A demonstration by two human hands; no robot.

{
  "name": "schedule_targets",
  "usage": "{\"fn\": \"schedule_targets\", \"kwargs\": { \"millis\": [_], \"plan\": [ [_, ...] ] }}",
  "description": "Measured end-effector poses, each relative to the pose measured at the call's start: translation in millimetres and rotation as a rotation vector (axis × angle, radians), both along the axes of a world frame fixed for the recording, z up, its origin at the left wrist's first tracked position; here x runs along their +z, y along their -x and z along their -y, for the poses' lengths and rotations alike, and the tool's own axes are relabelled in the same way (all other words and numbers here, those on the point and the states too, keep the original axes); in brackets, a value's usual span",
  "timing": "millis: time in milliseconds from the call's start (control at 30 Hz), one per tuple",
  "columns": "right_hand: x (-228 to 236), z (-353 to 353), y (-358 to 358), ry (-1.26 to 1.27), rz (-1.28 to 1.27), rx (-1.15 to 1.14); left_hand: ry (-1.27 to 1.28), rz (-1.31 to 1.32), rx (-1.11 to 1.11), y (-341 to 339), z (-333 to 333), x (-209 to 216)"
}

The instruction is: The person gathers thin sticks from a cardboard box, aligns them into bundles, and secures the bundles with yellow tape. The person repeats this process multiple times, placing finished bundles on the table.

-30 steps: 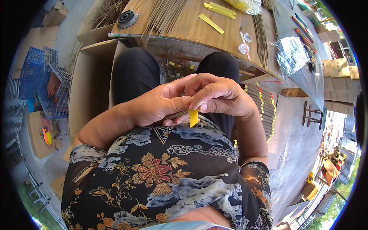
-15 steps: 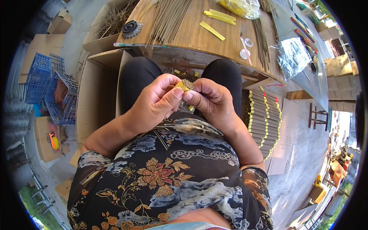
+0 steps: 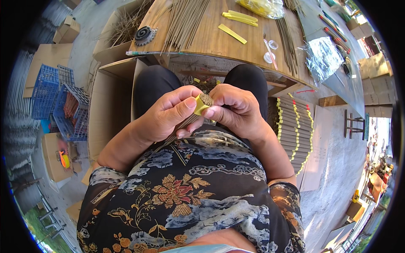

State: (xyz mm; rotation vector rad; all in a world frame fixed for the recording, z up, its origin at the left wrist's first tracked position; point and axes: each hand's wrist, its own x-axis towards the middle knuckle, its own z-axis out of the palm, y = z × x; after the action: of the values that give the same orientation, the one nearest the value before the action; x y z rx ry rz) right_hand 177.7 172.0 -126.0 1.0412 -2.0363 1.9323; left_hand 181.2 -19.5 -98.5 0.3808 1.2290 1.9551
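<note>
In front of my lap I hold a bundle of thin brown incense sticks (image 3: 206, 99), its end tilted up between my hands. A yellow paper band (image 3: 201, 106) goes round the bundle close to that end. My left hand (image 3: 168, 114) is closed round the bundle, its thumb lying against the band. My right hand (image 3: 237, 109) pinches the band's right side between thumb and fingers. The lower part of the bundle is mostly hidden by my left hand.
Ahead stands a wooden table (image 3: 249, 46) with loose incense sticks (image 3: 185, 21), yellow paper strips (image 3: 232, 33) and a black coiled disc (image 3: 144, 35). Banded bundles (image 3: 293, 130) lie stacked at right. An open cardboard box (image 3: 112, 101) and blue crates (image 3: 69, 114) stand at left.
My left hand has shifted its grip lower, so the yellow band and stick ends show more. My right fingers still pinch beside the band. The whole view has shifted slightly.
</note>
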Motion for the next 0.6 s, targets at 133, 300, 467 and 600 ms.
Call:
{"fn": "schedule_targets", "kwargs": {
  "millis": [133, 300, 467, 600],
  "plan": [
    [3.4, -4.5, 2.3, 0.021, 0.029, 0.012, -0.063, 0.034, -0.099, -0.6, -1.3, 3.9],
    [11.8, -4.4, 7.8, 0.005, -0.223, -0.056, 0.031, 0.007, -0.067, 1.7, -5.9, 11.5],
    [16.8, -6.3, 1.7, -0.024, -0.27, -0.184, 0.237, -0.354, -0.007, 9.0, -7.5, 13.9],
    [25.6, -12.4, 4.1, -0.031, -0.36, -0.21, 0.241, -0.539, 0.024, 10.9, -16.3, 27.1]
  ]
}}
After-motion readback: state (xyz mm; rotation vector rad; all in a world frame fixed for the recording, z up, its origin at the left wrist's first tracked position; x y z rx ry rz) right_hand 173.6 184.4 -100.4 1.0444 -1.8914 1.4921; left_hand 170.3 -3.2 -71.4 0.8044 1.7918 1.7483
